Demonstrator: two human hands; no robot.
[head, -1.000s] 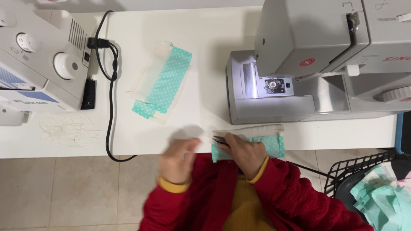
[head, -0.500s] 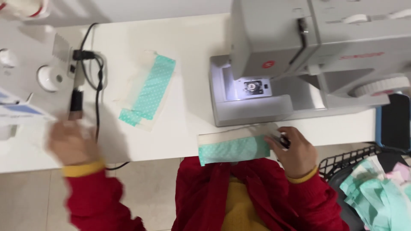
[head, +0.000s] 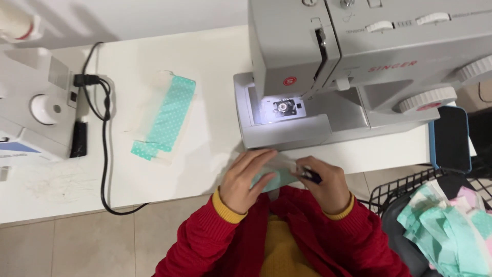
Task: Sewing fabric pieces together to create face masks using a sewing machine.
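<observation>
Your left hand [head: 245, 182] lies flat over a small teal fabric piece [head: 274, 179] at the front edge of the white table [head: 215, 92], fingers spread narrow and pressing down on it, fingertips pointing toward the sewing machine [head: 359, 66]. Your right hand [head: 328, 187] is just beside it, touching the same piece from the right, fingers curled round a small dark tool [head: 310, 176]; the tool is partly hidden, probably snips or a seam ripper, can't tell which. Its tip points left toward your left fingers.

The fabric piece is mostly covered by both hands; only a teal patch between them shows, plus a pale strip along its top edge. It sits right in front of the machine's base, near but not under the needle area.

The machine's lamp is lit over the needle plate [head: 282, 106].

Further left on the table, well apart from your hands, a second teal dotted strip [head: 166, 119] lies tilted on a white backing. A black cable [head: 104, 138] runs from a plug near the second machine [head: 36, 110] at the far left and loops over the table's front edge.

On your right, below table level, a black wire basket [head: 397, 192] holds a heap of teal and pink fabric pieces [head: 451, 225]. A blue-edged dark object [head: 451, 138] stands at the table's right end.

Red sleeves with yellow cuffs on both wrists.
</observation>
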